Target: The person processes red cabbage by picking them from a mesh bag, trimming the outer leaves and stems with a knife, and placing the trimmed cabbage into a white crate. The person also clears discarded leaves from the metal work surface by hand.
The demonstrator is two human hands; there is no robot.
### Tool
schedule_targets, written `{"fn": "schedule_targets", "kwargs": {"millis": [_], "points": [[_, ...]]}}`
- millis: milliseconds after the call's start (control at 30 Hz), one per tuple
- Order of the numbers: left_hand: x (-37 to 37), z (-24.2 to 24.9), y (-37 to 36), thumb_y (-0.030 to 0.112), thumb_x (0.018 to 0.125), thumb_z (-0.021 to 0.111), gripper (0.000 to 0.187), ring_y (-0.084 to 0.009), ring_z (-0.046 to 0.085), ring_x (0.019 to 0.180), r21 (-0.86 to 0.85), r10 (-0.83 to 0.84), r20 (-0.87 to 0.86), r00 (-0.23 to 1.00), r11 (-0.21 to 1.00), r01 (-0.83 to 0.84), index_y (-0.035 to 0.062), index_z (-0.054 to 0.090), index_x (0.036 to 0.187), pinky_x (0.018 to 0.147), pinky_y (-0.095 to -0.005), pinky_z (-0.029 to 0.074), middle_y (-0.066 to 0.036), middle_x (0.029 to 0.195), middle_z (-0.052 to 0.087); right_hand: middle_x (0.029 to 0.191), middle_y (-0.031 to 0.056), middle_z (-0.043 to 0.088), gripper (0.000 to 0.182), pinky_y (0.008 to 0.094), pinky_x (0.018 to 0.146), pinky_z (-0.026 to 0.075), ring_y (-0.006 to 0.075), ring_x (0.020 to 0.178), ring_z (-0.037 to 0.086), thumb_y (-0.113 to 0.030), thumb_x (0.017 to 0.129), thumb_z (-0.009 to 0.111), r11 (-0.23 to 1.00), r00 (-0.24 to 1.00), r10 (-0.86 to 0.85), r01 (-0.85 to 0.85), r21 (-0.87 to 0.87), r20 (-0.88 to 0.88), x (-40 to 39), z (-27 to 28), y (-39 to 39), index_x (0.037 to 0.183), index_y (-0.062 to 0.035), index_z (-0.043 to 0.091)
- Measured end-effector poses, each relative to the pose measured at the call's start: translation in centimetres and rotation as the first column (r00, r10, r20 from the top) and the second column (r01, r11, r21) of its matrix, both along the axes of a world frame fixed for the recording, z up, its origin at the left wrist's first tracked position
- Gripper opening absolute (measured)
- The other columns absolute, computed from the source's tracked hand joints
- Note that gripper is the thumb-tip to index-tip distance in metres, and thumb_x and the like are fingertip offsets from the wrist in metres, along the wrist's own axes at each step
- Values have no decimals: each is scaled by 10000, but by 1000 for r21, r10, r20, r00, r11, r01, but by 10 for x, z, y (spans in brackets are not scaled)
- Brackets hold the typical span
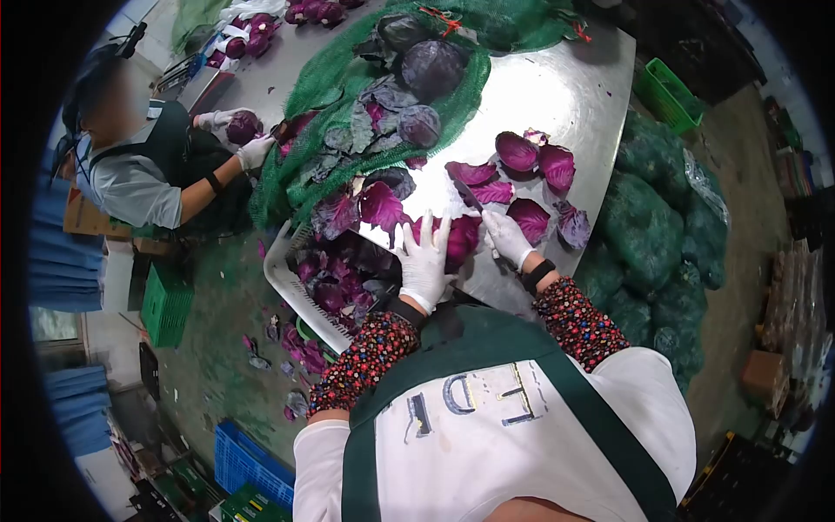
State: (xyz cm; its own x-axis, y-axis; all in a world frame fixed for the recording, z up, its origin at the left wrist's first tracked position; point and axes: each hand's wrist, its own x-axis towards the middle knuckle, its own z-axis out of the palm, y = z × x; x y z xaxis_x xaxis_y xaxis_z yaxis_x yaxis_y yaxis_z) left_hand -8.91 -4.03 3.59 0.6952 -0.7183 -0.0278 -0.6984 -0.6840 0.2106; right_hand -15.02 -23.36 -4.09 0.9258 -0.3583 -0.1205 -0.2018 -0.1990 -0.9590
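My left hand [424, 263], in a white glove, lies with spread fingers against a purple cabbage [461, 242] at the near edge of the metal table [539, 91]. Just right of the cabbage, my right hand [506, 237], gloved too, is closed around a knife [467, 195] whose dark blade points up and to the left. Loose purple leaves [529, 219] lie beyond and beside my right hand. Left of my left hand, more leaves [380, 205] rest by the rim of a white crate [291, 283] holding purple leaves.
A green net [470, 96] with dark cabbages [432, 70] covers the table's middle. At the left, a co-worker [139, 165] holds a cabbage [243, 127] and a knife. Full green net sacks [644, 230] stand at the right. Leaf scraps [300, 352] litter the floor.
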Motion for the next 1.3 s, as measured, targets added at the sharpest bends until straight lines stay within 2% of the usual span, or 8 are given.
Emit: {"fn": "schedule_targets", "kwargs": {"millis": [233, 367, 500, 567, 700, 900, 1133, 1300], "points": [[52, -23, 44, 303, 568, 878, 1031, -314, 415, 1262, -569, -70, -301, 951, 814, -120, 40, 320, 1394, 1067, -415, 362, -195, 1366, 376, 609, 21, 498, 377, 282, 411, 406, 127, 477, 499, -400, 1003, 409, 962, 973, -100, 148, 232, -206, -4, 6, -11, 932, -66, 568], [51, -23, 65, 273, 711, 814, 896, -245, 446, 1248, -627, -185, -751, 634, 501, -596, 71, 311, 1426, 1029, -396, 405, -113, 1329, 454, 627, 8, 491, 348, 282, 437, 413, 114, 496, 490, -375, 1005, 424, 945, 983, -47, 101, 312, -177, -3, 19, -12, 972, -65, 579], [39, 8, 77, 542, 807, 662, 821, -309, 420, 1294, -270, -633, -771, 69, 226, -936, 135, 323, 1434, 1022, -558, 409, -114, 1412, 413, 765, 97, 627, 348, 364, 630, 473, 224, 673, 606, -344, 987, 472, 982, 986, -120, 102, -158, -111, 3, 47, -47, 1043, -32, 615], [42, 12, 79, 663, 785, 598, 895, -377, 421, 1289, -240, -736, -677, 4, 216, -947, 146, 294, 1449, 906, -638, 475, -150, 1442, 373, 904, 165, 663, 406, 396, 744, 481, 336, 823, 633, -380, 963, 490, 805, 927, -224, 350, -479, 302, 14, 45, -87, 1122, -28, 616], [39, 29, 72, 704, 765, 581, 935, -449, 412, 1277, -229, -837, -547, -10, 161, -960, 164, 269, 1462, 795, -659, 525, -187, 1451, 348, 1156, 197, 623, 534, 400, 937, 452, 347, 1091, 588, -452, 906, 520, 590, 896, -444, 310, -745, 21, 13, 34, -179, 1232, -33, 574], [32, 42, 63, 766, 730, 549, 1010, -535, 400, 1245, -189, -885, -463, -47, 150, -970, 156, 237, 1473, 739, -620, 565, -242, 1436, 337, 1378, 188, 477, 525, 388, 1034, 385, 323, 1242, 489, -395, 893, 543, 705, 984, -175, 154, -692, 41, 43, -46, -131, 1296, -58, 532], [33, 46, 64, 728, 750, 569, 968, -453, 358, 1315, -182, -884, -462, -74, 176, -967, 161, 255, 1468, 857, -657, 499, -216, 1439, 351, 1034, 140, 681, 448, 340, 852, 499, 265, 940, 658, -375, 888, 607, 988, 987, 136, -142, -64, -80, 69, 54, 45, 1202, -56, 580], [30, 47, 67, 624, 782, 643, 905, -312, 405, 1308, -364, -702, -659, 270, -17, -931, 109, 304, 1444, 1084, -515, 342, -139, 1424, 404, 794, 29, 642, 339, 264, 699, 493, 92, 734, 609, -344, 889, 658, 914, 979, 205, -198, 354, 17, 47, 151, 58, 1007, -38, 573]]}}
